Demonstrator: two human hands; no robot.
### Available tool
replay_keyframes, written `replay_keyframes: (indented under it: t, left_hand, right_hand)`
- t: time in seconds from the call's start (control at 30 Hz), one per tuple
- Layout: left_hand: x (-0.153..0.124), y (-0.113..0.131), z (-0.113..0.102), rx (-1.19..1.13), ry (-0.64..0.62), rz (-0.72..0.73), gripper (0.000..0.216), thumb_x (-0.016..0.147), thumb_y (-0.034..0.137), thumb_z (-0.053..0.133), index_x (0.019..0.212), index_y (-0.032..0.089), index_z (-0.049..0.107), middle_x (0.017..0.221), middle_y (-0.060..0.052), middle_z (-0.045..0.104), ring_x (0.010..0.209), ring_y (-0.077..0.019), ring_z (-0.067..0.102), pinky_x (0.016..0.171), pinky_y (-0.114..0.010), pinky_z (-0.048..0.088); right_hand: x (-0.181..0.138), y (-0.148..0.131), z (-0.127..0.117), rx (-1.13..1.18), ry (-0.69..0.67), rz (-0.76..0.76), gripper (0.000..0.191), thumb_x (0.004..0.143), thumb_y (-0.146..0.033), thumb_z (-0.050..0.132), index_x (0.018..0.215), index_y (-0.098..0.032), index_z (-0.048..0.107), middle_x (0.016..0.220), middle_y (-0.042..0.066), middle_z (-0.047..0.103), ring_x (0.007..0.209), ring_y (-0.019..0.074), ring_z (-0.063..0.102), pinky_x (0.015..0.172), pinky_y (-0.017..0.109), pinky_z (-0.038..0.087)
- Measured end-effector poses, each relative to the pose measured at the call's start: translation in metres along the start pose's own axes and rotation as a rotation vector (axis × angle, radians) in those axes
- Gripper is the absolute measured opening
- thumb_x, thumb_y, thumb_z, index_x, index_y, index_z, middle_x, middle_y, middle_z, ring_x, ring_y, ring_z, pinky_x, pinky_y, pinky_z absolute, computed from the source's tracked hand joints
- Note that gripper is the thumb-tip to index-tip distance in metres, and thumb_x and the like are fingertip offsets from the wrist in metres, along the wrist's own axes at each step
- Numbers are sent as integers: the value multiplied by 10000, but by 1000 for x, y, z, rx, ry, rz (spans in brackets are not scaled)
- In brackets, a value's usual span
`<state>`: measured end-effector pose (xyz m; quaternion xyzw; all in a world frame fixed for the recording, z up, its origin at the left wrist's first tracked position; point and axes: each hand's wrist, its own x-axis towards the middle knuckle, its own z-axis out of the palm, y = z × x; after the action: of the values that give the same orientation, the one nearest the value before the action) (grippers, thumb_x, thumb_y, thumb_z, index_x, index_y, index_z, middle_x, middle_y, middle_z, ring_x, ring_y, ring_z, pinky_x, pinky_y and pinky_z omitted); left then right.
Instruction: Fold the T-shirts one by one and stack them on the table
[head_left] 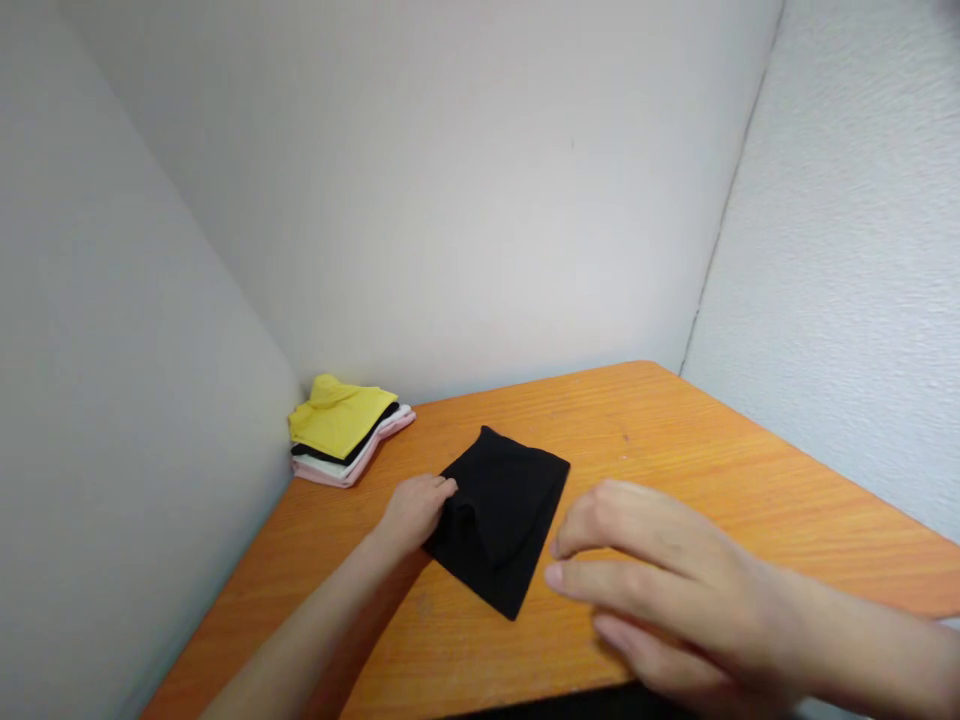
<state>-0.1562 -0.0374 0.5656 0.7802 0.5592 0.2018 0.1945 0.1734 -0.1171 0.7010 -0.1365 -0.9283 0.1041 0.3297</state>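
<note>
A folded black garment [517,490] lies on the wooden table in front of me, its front corner pointing towards me and a raised crease near its left side. My left hand [420,512] is closed on the garment's left edge, with some of the fingertips hidden against the dark fabric. Over the table to the right of the garment hovers my right hand [660,580]. Its fingers are apart and slightly bent, it holds nothing, and the fingertips are close to the garment's right edge without touching it.
A stack of folded cloths stands at the table's far left corner by the wall: a yellow one [341,415] on top, with black, white and pink [356,470] layers below. White walls border the orange-brown table [637,430] at the back, left and right.
</note>
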Motion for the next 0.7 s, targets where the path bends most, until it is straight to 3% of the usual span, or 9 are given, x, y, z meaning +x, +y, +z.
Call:
replay_keyframes:
  t: [0.07, 0.2, 0.33, 0.47, 0.57, 0.63, 0.7]
  left_hand:
    - [-4, 12, 7, -55, 53, -64, 173, 870, 302, 497, 827, 214, 641, 785, -70, 658, 909, -270, 628, 887, -397, 449]
    - [-17, 51, 39, -321, -21, -81, 420, 909, 533, 443, 677, 190, 516, 641, -39, 607, 659, -204, 625, 638, -291, 484]
    - [-37, 96, 78, -589, -89, -65, 479, 935, 595, 338, 852, 165, 533, 696, -55, 639, 616, -180, 646, 534, -245, 481]
    - [-55, 120, 98, -852, 56, -77, 392, 825, 535, 614, 858, 145, 601, 830, -63, 650, 709, -169, 624, 571, -233, 484]
    - [-66, 123, 99, -981, 231, -150, 330, 808, 461, 652, 926, 153, 640, 899, -65, 668, 785, -169, 618, 662, -247, 510]
    - [-74, 120, 92, -1012, 312, -198, 351, 851, 445, 584, 1062, 166, 608, 996, -84, 676, 853, -178, 642, 738, -282, 533]
    - [-81, 114, 77, -1022, 400, -239, 366, 881, 441, 511, 1127, 175, 561, 1077, -104, 668, 894, -188, 659, 753, -308, 547]
  right_hand:
    - [-18, 10, 25, -57, -144, 123, 147, 957, -224, 448, 957, -223, 595, 883, 57, 630, 802, 196, 580, 713, 331, 446]
    - [-56, 35, 76, -19, -298, 516, 303, 981, -352, 458, 745, -195, 564, 739, 33, 610, 685, 179, 557, 630, 295, 369]
    - [-75, 49, 107, 83, -223, 758, 357, 974, -470, 454, 780, -193, 569, 766, 39, 640, 690, 175, 570, 616, 274, 341]
    - [-77, 60, 123, 61, -126, 928, 354, 879, -532, 584, 777, -198, 528, 676, 20, 589, 632, 174, 524, 569, 266, 282]
    - [-78, 67, 129, 152, -42, 963, 298, 785, -343, 691, 654, -202, 463, 593, -17, 500, 599, 152, 472, 570, 259, 266]
    - [-79, 69, 127, 222, -4, 968, 307, 763, -262, 651, 596, -207, 401, 547, -32, 441, 572, 141, 452, 561, 254, 279]
    - [-79, 70, 117, 292, 45, 975, 261, 788, -290, 575, 614, -213, 396, 543, -35, 435, 549, 140, 459, 544, 251, 313]
